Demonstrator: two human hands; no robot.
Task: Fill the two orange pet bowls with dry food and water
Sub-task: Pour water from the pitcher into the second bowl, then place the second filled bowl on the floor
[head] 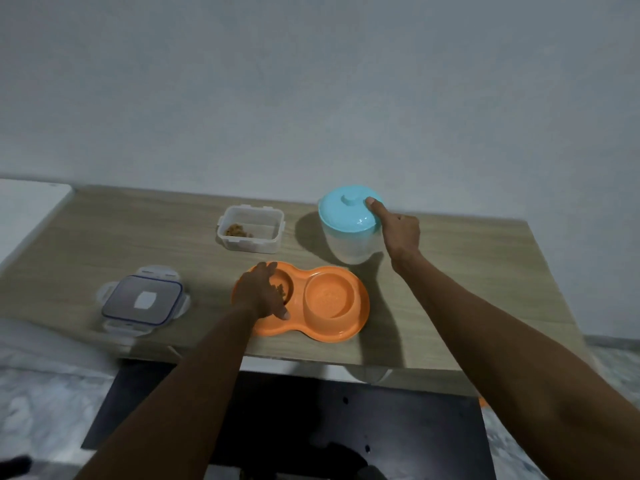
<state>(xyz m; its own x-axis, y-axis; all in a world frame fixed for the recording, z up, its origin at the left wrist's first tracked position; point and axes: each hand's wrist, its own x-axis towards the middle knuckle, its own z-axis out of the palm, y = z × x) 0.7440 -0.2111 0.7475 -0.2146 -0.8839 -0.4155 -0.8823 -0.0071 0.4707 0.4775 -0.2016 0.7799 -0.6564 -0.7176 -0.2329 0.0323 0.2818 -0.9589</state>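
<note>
- The left grip point(260, 292) is lying palm-down over the left bowl point(284, 289) of the orange double dish point(325, 327), fingers spread loose and closed on nothing, thumb tip resting on the dish's front rim.
- A little brown dry food point(281, 289) is showing in that left bowl, just past the fingers.
- The right bowl point(329, 294) is sitting uncovered beside it; whether it is holding water cannot be told.
- The right grip point(398, 233) is wrapping around the far right side of a clear jug point(346, 244), clamped on it, with the thumb pressing down on the jug's pale blue lid point(348, 211) near the knob.
- The jug is standing upright on the tabletop point(121, 237), just behind and to the right of the orange dish.
- A clear square container point(250, 233) is standing open behind the dish, to the left of the jug, with some brown kibble point(238, 231) lying in its left corner.
- The container's clip lid point(143, 299) is lying flat on the tabletop, well apart to the left of the dish, near the front edge.
- A white board point(24, 213) is lying at the tabletop's far left end.
- Both bare forearms are reaching in from the bottom of the view, above a dark surface below the tabletop edge.
</note>
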